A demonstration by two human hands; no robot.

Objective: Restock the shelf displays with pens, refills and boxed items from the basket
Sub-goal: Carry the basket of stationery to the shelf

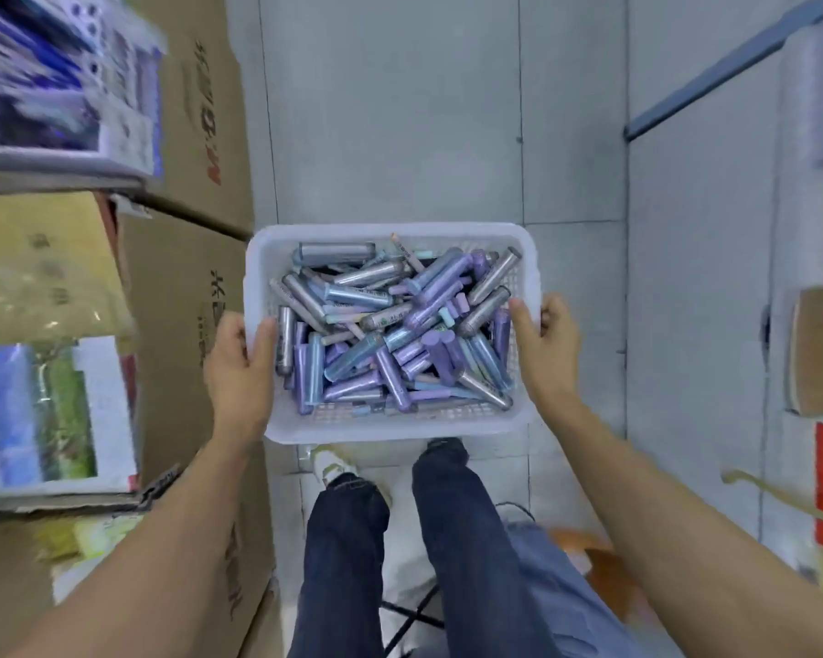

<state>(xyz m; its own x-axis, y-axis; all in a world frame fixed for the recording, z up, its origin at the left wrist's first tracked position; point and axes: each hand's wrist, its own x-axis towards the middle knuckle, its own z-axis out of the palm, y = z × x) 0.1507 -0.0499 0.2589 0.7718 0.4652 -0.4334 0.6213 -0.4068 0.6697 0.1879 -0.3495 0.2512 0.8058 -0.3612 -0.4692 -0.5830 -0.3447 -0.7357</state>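
Basket (390, 427): white plastic with mesh walls, held level above the grey tiled floor (400, 111), in front of the person's legs (457, 539)
Left hand (238, 368): grips the basket's left edge near the near-left corner, thumb hooked over the rim, other fingers hidden outside the wall
Right hand (545, 346): grips the right edge about halfway along, thumb over the rim, fingers curled round the outside
Pens (390, 325): a loose heap of purple, pale blue and silver barrels lying crisscross, filling the basket from left wall to right wall
Shelf display (63, 73): far left, blurred, stocked with blue and white packs
Cardboard boxes (196, 102): stacked along the left, beside the basket's left edge
Shoe (326, 465): white, just under the basket's near edge
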